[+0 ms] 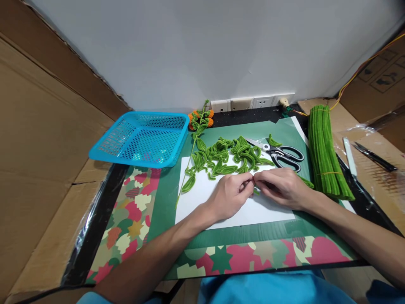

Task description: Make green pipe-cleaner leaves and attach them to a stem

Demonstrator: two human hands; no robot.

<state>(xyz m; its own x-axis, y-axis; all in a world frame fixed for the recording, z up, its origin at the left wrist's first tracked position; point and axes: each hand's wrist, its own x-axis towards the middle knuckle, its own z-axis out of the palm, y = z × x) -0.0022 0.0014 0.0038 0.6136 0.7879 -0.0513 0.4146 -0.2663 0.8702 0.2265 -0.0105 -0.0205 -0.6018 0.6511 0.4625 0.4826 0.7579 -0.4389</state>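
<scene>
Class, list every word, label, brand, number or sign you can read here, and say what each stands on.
No words, brands or numbers can be read.
Cardboard box at the right: dark printed signs in outlined frames, too blurred to make out.

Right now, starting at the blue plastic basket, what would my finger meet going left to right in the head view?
Basket → fuzzy orange blooms → bare left hand → bare right hand → tied bundle of fuzzy green strips → slim black pointed tool.
</scene>
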